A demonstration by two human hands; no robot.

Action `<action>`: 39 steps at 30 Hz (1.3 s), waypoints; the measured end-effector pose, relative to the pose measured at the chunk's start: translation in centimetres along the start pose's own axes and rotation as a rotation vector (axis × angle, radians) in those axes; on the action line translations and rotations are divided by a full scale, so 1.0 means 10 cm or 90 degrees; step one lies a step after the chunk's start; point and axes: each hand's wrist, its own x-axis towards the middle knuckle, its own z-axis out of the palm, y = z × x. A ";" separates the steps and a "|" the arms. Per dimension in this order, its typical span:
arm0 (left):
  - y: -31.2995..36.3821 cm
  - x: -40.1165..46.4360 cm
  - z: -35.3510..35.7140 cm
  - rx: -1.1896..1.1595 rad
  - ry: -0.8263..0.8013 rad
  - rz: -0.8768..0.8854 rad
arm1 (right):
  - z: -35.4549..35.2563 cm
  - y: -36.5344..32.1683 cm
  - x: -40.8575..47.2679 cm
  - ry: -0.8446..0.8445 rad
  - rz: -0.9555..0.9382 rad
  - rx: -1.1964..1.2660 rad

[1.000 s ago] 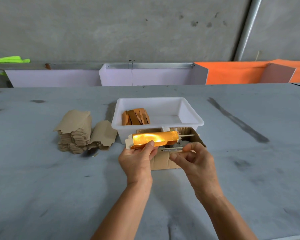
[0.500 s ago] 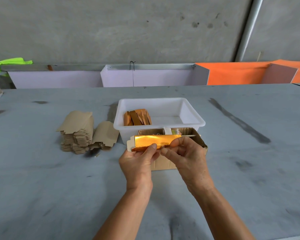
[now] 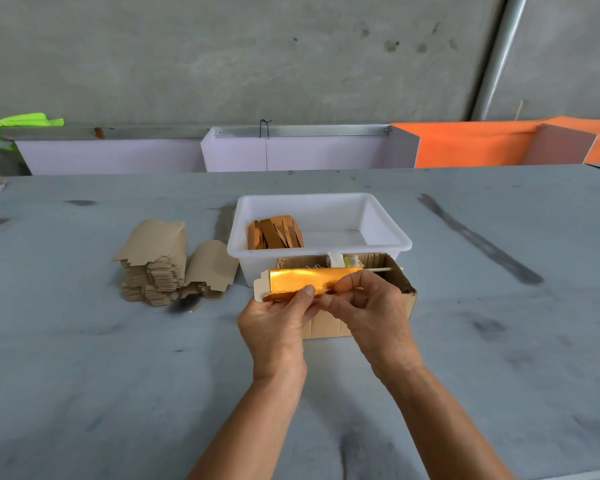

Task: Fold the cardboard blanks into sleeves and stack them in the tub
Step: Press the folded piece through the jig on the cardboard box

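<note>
A shiny gold-faced cardboard blank (image 3: 303, 284), half rolled, was held above the near rim of the white plastic tub (image 3: 387, 225). It was pinched by the left hand (image 3: 278, 325) along its lower edge and by the right hand (image 3: 369, 308) at its right end, fingers curled onto it. Folded orange sleeves (image 3: 274, 233) were leaned against the tub's left wall. Stacked brown blanks (image 3: 155, 259) were left on the grey bench (image 3: 84, 375), with open surface around.

hands 2 (image 3: 274, 327) | tub 1 (image 3: 388, 233) | blank stacks 2 (image 3: 153, 268) | gold blank 1 (image 3: 298, 282) | box 1 (image 3: 407, 299)
</note>
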 end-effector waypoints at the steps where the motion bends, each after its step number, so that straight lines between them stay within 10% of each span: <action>1: 0.00 0.00 0.00 0.001 0.000 0.000 | 0.00 0.00 0.00 0.000 0.003 0.000; 39: 0.01 -0.04 0.03 0.017 0.008 -0.003 | 0.04 -0.04 0.00 0.017 0.036 -0.047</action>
